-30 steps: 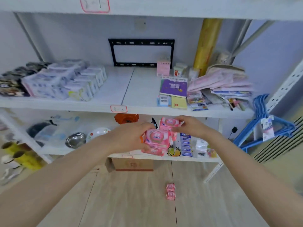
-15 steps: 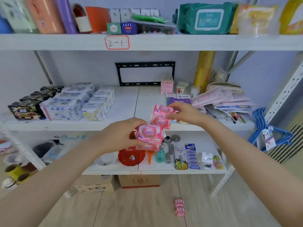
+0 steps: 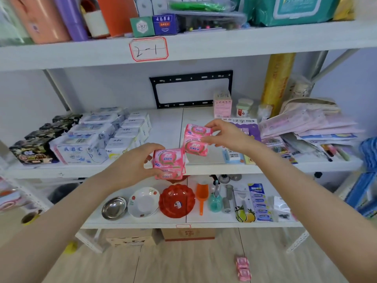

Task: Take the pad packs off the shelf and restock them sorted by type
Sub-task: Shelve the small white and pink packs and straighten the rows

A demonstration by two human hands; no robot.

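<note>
while both bare arms reach toward the white shelving, the left hand (image 3: 130, 166) grips a stack of two glossy pink plastic pad packs (image 3: 169, 166), with the thumb over the top pack and the fingers curled under the bottom one. this stack hangs in the air just in front of the near edge of the white middle shelf board (image 3: 167, 127). the right hand (image 3: 226, 137) pinches a second pair of the same pink packs (image 3: 196, 140) at their right side, fingertips on the upper pack and thumb against the lower. that pair sits farther in, over the bare centre of the board; whether it touches the board cannot be told. the two stacks are just beside each other, corner to corner.

on the left of the same board lie rows of white pad packs printed "abc" (image 3: 81, 148), and left of those a row of dark patterned packs (image 3: 34, 150). to the right of the hands lies a purple booklet (image 3: 247, 129), partly hidden by the right hand. on the lower shelf sit a steel bowl (image 3: 114, 207), a white dish (image 3: 143, 202) and a red scalloped plate (image 3: 176, 201). two more small pink packs (image 3: 243, 271) lie on the wooden floor, near and to the right.
</note>
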